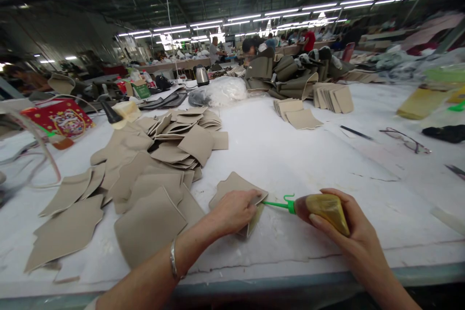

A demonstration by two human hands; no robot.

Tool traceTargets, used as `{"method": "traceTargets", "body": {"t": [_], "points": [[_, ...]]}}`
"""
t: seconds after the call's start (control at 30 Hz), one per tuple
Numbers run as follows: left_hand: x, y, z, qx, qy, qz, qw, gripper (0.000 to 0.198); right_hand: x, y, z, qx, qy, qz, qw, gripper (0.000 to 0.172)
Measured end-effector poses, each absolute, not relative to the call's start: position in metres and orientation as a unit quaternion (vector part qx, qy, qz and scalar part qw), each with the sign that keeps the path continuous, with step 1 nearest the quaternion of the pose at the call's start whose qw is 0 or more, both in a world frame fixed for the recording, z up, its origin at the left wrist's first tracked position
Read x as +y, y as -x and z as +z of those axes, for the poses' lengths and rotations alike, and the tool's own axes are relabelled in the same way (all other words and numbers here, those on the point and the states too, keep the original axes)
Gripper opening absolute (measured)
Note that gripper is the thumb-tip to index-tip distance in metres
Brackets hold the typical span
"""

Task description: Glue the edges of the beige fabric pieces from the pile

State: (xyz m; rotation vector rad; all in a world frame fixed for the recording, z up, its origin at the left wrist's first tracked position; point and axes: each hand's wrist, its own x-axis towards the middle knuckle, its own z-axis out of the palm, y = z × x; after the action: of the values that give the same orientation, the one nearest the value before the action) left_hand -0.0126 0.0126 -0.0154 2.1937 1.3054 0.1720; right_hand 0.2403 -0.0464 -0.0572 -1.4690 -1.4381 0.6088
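My left hand (232, 212) presses down on a small folded beige cut piece (234, 185) near the table's front edge, fingers curled over its edge and lifting one layer. My right hand (343, 225) is wrapped round a yellowish glue bottle (323, 207) lying sideways. Its green nozzle (278, 203) points left and reaches into the open edge of the piece under my left fingers. A metal bangle sits on my left wrist.
A big heap of beige cut pieces (145, 169) spreads over the white table (290, 155) to the left. Further stacks (301, 116) and olive bags (286, 75) lie at the back. Glasses (407, 139) and a pen (356, 132) lie at right. Other people work far behind.
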Motion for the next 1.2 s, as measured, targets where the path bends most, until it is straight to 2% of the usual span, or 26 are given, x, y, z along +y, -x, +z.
{"method": "traceTargets", "body": {"t": [0.2, 0.43, 0.57, 0.9, 1.03, 1.13, 1.2], "points": [[0.011, 0.013, -0.02, 0.485, -0.824, 0.077, 0.282, 0.051, -0.067, -0.223, -0.057, -0.589, 0.578, 0.32, 0.465, 0.047], [0.011, 0.013, -0.023, 0.483, -0.826, 0.079, 0.278, 0.051, -0.071, -0.221, -0.056, -0.565, 0.607, 0.296, 0.475, 0.049], [0.01, 0.013, -0.022, 0.489, -0.824, 0.08, 0.276, 0.052, -0.075, -0.223, -0.062, -0.587, 0.57, 0.354, 0.453, 0.047], [0.009, 0.012, -0.021, 0.495, -0.823, 0.078, 0.268, 0.052, -0.081, -0.212, -0.051, -0.524, 0.583, 0.385, 0.488, 0.048], [0.008, 0.011, -0.018, 0.503, -0.818, 0.071, 0.269, 0.052, -0.078, -0.216, -0.05, -0.424, 0.557, 0.485, 0.524, 0.049], [0.008, 0.011, -0.017, 0.508, -0.812, 0.073, 0.278, 0.051, -0.071, -0.226, -0.048, -0.277, 0.496, 0.59, 0.573, 0.045], [0.009, 0.012, -0.018, 0.51, -0.803, 0.077, 0.299, 0.049, -0.065, -0.237, -0.045, -0.155, 0.471, 0.618, 0.61, 0.04]]}}
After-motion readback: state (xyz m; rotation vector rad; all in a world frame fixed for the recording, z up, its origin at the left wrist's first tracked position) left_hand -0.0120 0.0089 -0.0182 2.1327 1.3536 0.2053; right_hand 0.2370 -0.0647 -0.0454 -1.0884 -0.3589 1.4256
